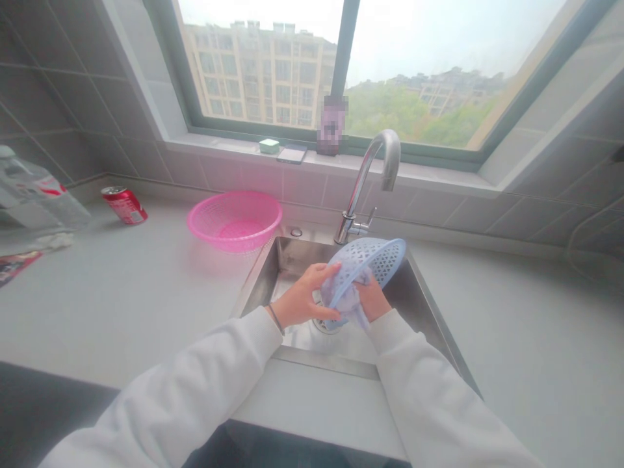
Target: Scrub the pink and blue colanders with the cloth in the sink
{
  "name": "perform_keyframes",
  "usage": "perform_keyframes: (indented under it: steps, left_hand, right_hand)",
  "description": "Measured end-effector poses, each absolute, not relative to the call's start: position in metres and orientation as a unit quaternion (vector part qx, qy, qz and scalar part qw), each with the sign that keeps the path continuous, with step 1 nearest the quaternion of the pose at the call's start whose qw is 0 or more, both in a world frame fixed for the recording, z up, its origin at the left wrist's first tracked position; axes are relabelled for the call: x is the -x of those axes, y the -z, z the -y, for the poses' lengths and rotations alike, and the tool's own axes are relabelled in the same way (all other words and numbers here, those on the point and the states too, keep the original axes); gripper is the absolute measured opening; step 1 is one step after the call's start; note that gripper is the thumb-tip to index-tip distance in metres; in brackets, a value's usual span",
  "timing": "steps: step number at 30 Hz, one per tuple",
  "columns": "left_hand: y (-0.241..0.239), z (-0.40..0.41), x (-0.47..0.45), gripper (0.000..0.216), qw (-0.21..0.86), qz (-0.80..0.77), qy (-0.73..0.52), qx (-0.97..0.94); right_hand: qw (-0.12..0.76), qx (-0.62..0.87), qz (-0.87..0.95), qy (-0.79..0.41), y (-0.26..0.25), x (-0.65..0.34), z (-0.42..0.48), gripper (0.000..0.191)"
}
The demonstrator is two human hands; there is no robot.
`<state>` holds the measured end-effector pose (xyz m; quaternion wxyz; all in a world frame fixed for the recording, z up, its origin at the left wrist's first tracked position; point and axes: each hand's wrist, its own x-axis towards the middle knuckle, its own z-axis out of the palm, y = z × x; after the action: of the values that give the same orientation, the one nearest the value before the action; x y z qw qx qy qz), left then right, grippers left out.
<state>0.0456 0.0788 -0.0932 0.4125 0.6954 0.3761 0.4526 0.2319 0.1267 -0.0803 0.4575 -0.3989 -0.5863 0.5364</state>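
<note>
My left hand (pixel 303 299), with a dark band on its wrist, grips the rim of a pale blue perforated plastic basket (pixel 375 260). The basket is tilted on its side above a stainless steel sink (pixel 287 263). My right hand (pixel 372 299) is closed on a crumpled pale blue cloth (pixel 347 296) pressed against the basket. Part of the basket's inside is hidden by the cloth and my hands. Below them lies the sink's metal drain (pixel 324 325). White sleeves cover both forearms.
A chrome faucet (pixel 370 175) arches behind the sink. To the left stand a pink mesh basket (pixel 234 221) and a red can lying on its side (pixel 124 205) on the pale countertop (pixel 121 305). A plastic bottle (pixel 34 195) lies at far left. A window sill holds several small objects.
</note>
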Motion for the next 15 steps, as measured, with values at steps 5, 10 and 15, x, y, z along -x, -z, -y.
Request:
perform_keyframes:
  steps: [5,10,15]
  left_hand:
    - [0.096,-0.078,-0.045,0.128,0.398,-0.371,-0.449,-0.709]
    - [0.093,-0.074,-0.055,0.117,0.410,-0.374,-0.427,-0.715]
    - [0.096,-0.077,-0.048,0.118,0.404,-0.362,-0.474,-0.693]
  right_hand:
    - [0.504,0.429,0.545,-0.516,0.080,-0.248,-0.135,0.037]
    - [0.481,0.443,0.591,-0.472,0.076,-0.259,-0.140,0.030]
    - [0.441,0.393,0.597,-0.543,0.080,-0.235,-0.123,0.040]
